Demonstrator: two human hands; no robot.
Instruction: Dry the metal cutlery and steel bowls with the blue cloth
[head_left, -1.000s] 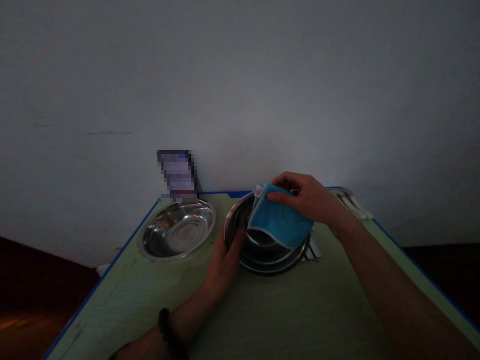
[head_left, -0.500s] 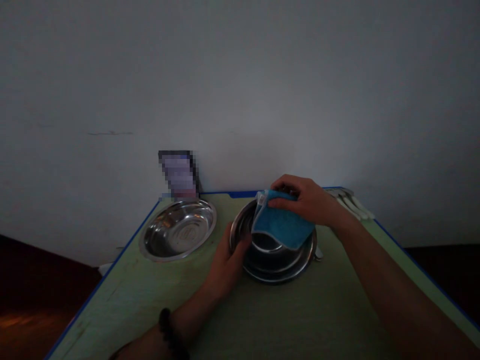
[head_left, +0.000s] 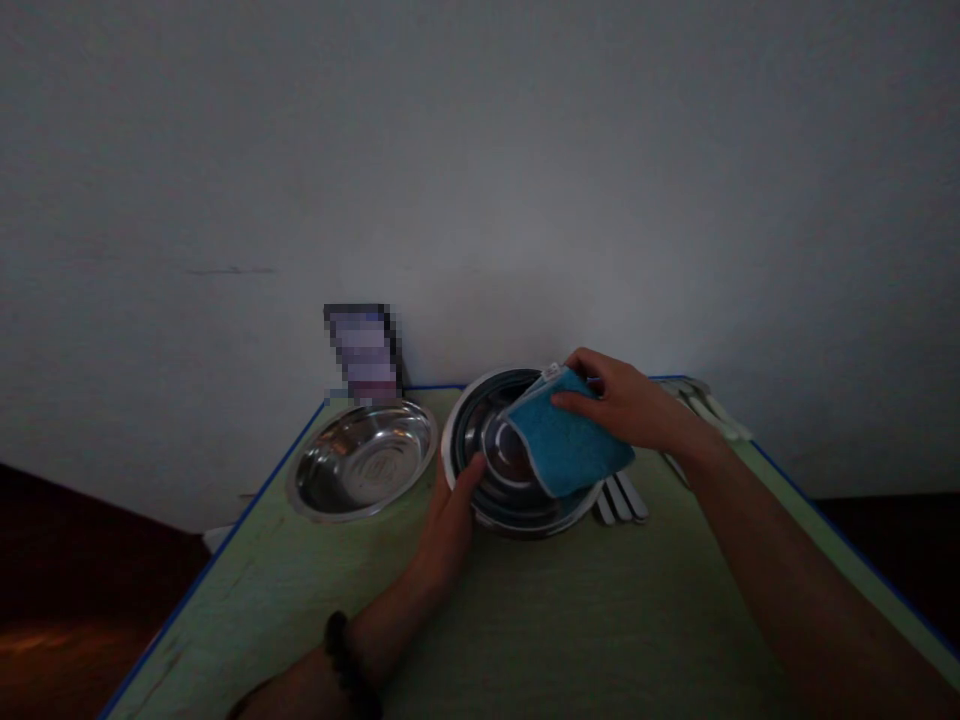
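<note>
A round steel plate (head_left: 480, 420) is tilted up toward me on the green table (head_left: 570, 620). My left hand (head_left: 448, 520) grips its near left rim, thumb on the inside. My right hand (head_left: 637, 410) presses a folded blue cloth (head_left: 562, 445) against the inside of the plate. A dark bead bracelet is on my left wrist.
A second steel plate (head_left: 365, 460) lies flat to the left. A blurred dark object (head_left: 365, 350) leans on the wall behind it. Pale utensils (head_left: 621, 498) lie under the tilted plate's right side, more (head_left: 709, 408) at the far right corner. The table has blue edges.
The plate has been tipped up more steeply and shifted slightly left. The cloth has moved down across its inside. Utensils beneath its right side now show.
</note>
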